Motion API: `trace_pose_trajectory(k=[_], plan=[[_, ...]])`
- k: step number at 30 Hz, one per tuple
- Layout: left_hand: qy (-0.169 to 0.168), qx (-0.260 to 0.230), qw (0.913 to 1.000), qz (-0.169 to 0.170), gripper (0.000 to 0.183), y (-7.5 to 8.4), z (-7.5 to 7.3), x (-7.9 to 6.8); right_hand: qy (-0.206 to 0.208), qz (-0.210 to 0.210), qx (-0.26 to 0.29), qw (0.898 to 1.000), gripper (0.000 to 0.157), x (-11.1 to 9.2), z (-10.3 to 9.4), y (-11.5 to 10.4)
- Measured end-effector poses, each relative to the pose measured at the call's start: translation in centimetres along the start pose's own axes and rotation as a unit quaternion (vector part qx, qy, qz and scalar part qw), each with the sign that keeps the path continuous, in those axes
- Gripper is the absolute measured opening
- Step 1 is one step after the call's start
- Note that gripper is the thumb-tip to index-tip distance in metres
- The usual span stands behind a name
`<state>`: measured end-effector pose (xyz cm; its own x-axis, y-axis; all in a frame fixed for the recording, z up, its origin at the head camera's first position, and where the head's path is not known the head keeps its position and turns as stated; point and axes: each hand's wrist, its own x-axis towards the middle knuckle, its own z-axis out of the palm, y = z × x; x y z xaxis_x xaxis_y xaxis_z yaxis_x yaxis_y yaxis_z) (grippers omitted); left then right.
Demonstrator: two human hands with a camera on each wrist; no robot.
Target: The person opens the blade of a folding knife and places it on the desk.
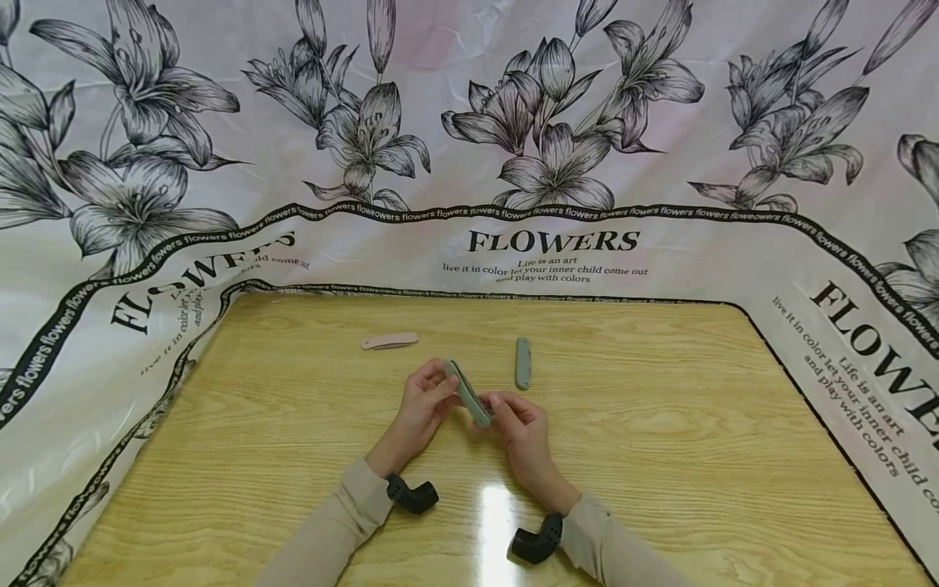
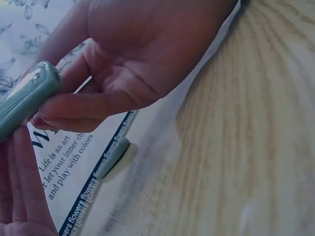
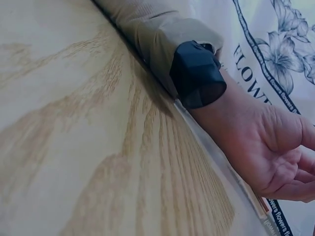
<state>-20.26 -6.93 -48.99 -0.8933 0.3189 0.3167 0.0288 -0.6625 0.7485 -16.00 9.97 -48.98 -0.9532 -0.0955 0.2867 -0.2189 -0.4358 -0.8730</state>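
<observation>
Here I am over the middle of the table [image 1: 660,424], and my left hand [image 1: 423,401] grips the far end of a slim green tool [image 1: 465,391], thumb along its side. My right hand [image 1: 526,432] comes in at the near end, thumb and finger pinching there! The tool tilts, raised off the wood. Toward the far edge, left of centre, lies a pink tool [image 1: 390,341]; right of it, a second green tool [image 1: 523,364] points at that edge. Plenty of elbow room: wood stretches to the left edge, even wider to the right. And the cloth [image 1: 411,253] past the far edge reads "FLOWERS", then "Life is an art", "let your inner child come out and play with colors", "flowers" repeating along its dark bands.
</observation>
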Motion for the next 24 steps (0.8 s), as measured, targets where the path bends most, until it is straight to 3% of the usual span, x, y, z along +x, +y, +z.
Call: trace_pose_trajectory(k=[6,13,19,24], plan=[[0.01,0.056,0.9983,-0.016,0.014,0.1,0.2,-0.9,0.027,-0.048,-0.078,0.995,0.02,0.0,0.2,0.0],[-0.005,0.142,0.9898,-0.014,0.011,-0.1,0.8,-1.7,-0.006,-0.092,-0.148,0.985,0.012,-0.1,0.3,-0.1],[-0.015,0.166,0.9861,0.003,0.016,-0.5,0.8,-1.9,-0.003,-0.102,-0.167,0.981,0.006,-0.2,0.2,0.1],[-0.009,0.18,0.9837,0.0,0.017,-0.6,0.8,-2.0,0.013,-0.091,-0.196,0.976,0.005,-0.5,1.2,-1.5]])
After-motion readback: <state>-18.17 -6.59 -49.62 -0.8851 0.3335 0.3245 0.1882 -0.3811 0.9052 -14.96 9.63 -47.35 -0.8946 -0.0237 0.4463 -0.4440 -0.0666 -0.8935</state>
